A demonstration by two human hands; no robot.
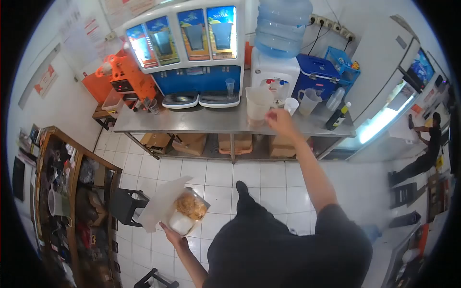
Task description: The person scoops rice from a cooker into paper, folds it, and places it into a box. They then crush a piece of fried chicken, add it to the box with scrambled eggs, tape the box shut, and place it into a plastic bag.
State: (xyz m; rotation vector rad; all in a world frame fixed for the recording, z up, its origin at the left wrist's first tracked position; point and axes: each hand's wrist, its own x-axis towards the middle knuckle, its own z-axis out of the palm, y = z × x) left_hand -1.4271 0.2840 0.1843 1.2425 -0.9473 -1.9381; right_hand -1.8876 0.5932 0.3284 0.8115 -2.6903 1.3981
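Note:
My left hand [174,236] grips an open paper food box [202,198] low on the left, over the tiled floor. Inside lie a mound of white rice [181,223] and golden-brown fried food [189,205]; the lid [161,204] stands raised on the left. My right hand [279,121] reaches out over the front of the metal counter, fingers curled, against the right side of a translucent pitcher [259,103]. Whether the fingers hold the pitcher's handle is hidden. Just behind that hand stands a white cup [291,105].
On the counter [182,122] are a juice dispenser [194,77], a water dispenser [273,72], a second pitcher [309,102], a dark bottle [338,116] and a blue cooler [317,74]. A black stool [127,206] stands left. Another person [427,149] is far right.

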